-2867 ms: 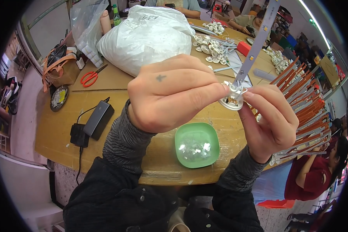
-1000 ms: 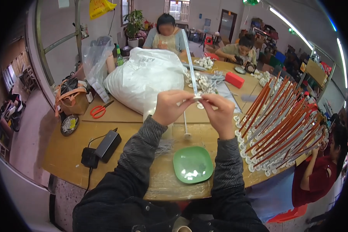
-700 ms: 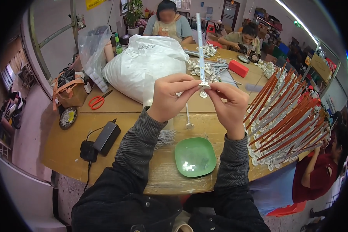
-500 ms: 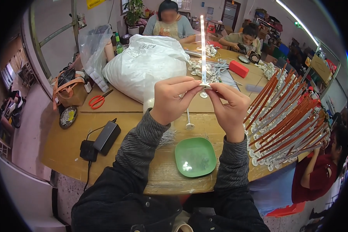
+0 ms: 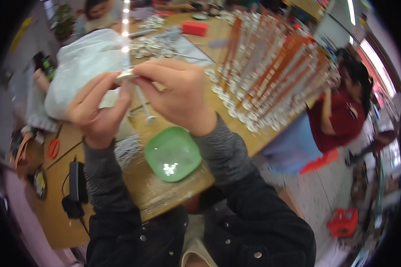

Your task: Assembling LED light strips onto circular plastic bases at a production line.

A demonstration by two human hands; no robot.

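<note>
Between both hands a lit LED light stick [image 5: 126,33] stands upright, a row of bright white dots along it. My left hand [image 5: 100,109] pinches its round white base [image 5: 125,74] from the left, with thumb and fingers pressed together. On the other side, my right hand [image 5: 178,91] pinches the same base. Fingertips partly hide the base. Below the hands, a second thin stick ends in a round white foot [image 5: 150,120] on the table. A shallow green dish [image 5: 165,142] lies nearer me, and a heap of thin white strips [image 5: 128,151] is beside it.
A big white bag [image 5: 82,58] fills the table's left. Red-handled scissors [image 5: 53,148] and a black power adapter [image 5: 78,182] lie nearer. Many orange and silver sticks [image 5: 272,66] lean together at right, beside a person in red [image 5: 352,118]. A red box [image 5: 194,28] is farther back.
The head view has swung to the right and tilted, so the table and my hands appear farther left. Both hands still hold the lit stick by its base.
</note>
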